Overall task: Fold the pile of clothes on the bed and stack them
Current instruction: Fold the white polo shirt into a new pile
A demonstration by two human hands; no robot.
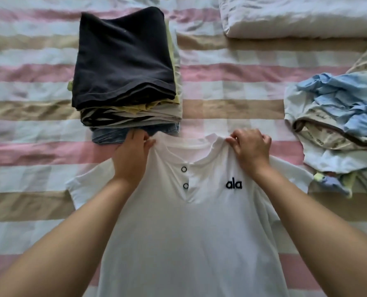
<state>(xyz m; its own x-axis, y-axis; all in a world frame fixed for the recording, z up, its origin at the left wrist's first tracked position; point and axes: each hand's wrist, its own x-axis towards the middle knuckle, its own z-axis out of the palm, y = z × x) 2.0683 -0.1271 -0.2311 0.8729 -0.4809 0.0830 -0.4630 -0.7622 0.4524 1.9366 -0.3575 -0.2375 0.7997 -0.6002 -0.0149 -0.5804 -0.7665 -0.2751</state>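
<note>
A white short-sleeved shirt (191, 232) with two ringed buttons and a black "ala" logo lies face up and spread flat on the striped bed, collar away from me. My left hand (133, 153) pinches its left shoulder beside the collar. My right hand (252, 148) pinches the right shoulder beside the collar. Beyond my left hand stands a stack of folded clothes (124, 67) with a dark garment on top. An unfolded pile of clothes (339, 125), light blue, white and beige, lies to the right.
The bed cover (232, 88) has pink, beige and white stripes. A white folded duvet or pillow (302, 16) lies at the far right. The folded stack's bottom edge nearly touches the shirt's collar.
</note>
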